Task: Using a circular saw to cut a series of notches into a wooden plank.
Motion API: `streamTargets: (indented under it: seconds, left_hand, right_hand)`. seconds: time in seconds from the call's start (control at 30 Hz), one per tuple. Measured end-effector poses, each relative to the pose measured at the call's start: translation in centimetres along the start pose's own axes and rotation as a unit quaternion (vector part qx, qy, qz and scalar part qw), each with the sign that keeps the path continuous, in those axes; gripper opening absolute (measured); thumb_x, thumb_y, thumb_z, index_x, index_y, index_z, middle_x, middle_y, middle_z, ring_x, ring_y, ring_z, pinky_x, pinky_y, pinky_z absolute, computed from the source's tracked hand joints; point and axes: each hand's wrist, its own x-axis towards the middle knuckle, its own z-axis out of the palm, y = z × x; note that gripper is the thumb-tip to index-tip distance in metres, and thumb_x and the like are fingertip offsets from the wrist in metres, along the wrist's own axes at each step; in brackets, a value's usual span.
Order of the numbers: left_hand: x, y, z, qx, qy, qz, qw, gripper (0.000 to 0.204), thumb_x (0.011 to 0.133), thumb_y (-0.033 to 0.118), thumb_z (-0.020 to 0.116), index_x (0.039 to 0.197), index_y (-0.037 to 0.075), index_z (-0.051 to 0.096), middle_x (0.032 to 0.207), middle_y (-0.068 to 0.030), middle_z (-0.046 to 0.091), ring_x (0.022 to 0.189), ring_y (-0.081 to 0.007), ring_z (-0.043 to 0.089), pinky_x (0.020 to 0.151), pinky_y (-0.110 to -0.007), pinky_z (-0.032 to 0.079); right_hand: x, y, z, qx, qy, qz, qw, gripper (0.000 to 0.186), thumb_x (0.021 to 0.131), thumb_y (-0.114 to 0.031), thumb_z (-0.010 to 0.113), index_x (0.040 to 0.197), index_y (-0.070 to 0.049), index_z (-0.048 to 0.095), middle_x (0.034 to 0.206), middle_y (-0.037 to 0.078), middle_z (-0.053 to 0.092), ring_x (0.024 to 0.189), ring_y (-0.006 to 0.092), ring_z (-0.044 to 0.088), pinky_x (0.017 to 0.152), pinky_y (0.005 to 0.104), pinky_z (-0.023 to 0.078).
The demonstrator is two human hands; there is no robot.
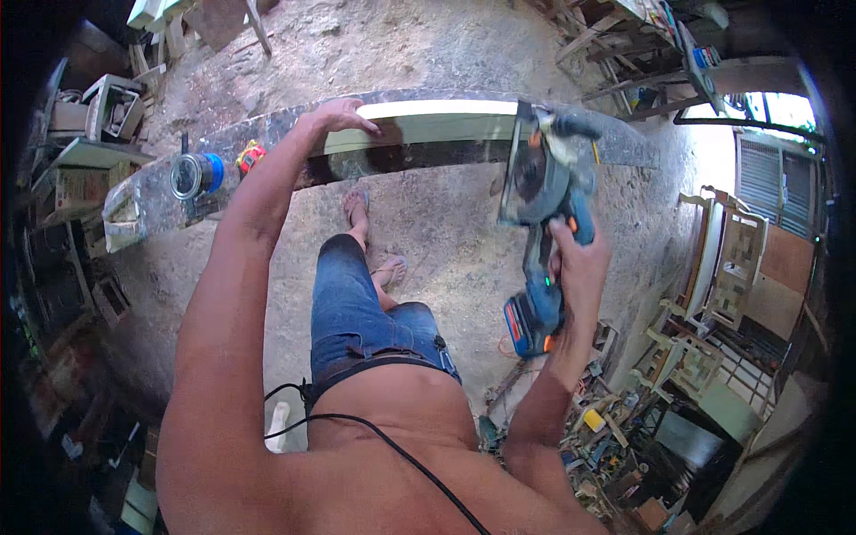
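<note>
A pale wooden board (437, 129) lies lengthwise on a long, worn workbench (259, 134). At the board's left end, my left hand (341, 116) grips it, fingers over the far edge and thumb on the face. My right hand (578, 254) is wrapped round the rear handle of a blue-green cordless circular saw (551, 192). Its base plate reaches the right end of the board; whether the blade touches the wood is hidden. The saw's battery (528, 328) points back toward me.
Left of my arm on the bench sit a round tin with a blue side (196, 175) and a red-and-yellow tape measure (251, 157). Scrap wood and offcuts (615, 446) pile up at lower right, with panels (740, 259) leaning at the right. Shelves of clutter (80, 187) stand left. A black cable crosses my torso.
</note>
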Motion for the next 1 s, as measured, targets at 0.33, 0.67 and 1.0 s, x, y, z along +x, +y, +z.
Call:
streamTargets:
  seconds: [0.33, 0.67, 1.0]
  left_hand:
    - [-2.6, 2.7, -1.7, -0.091, -0.035, 0.100, 0.990, 0.074, 0.075, 0.045, 0.094, 0.136, 0.007, 0.075, 0.135, -0.0171, 0.076, 0.120, -0.0315, 0.072, 0.104, -0.043, 0.055]
    - [-3.7, 5.8, -0.1, -0.016, 0.039, -0.020, 0.999, 0.092, 0.068, 0.057, 0.093, 0.137, 0.001, 0.071, 0.131, -0.0204, 0.075, 0.119, -0.0346, 0.071, 0.104, -0.046, 0.054]
    - [-6.5, 3.6, 8.0, 0.208, 0.306, 0.082, 0.925, 0.076, 0.073, 0.057, 0.090, 0.126, 0.010, 0.064, 0.115, -0.0149, 0.068, 0.115, -0.0353, 0.067, 0.097, -0.049, 0.050]
  right_hand:
    - [-7.2, 12.2, -2.9, 0.033, 0.055, 0.134, 0.989, 0.037, 0.095, -0.012, 0.078, 0.130, -0.003, 0.072, 0.077, -0.001, 0.064, 0.050, 0.0075, 0.054, 0.042, 0.0281, 0.042]
    - [-5.5, 8.7, 0.4, 0.065, 0.024, 0.123, 0.990, 0.048, 0.095, -0.010, 0.077, 0.142, -0.003, 0.070, 0.074, -0.003, 0.060, 0.049, 0.0064, 0.053, 0.044, 0.0278, 0.041]
    - [5.8, 4.1, 7.2, -0.002, -0.102, -0.010, 0.995, 0.052, 0.096, -0.030, 0.080, 0.136, 0.002, 0.069, 0.094, 0.010, 0.075, 0.084, 0.0203, 0.072, 0.079, 0.0377, 0.057]
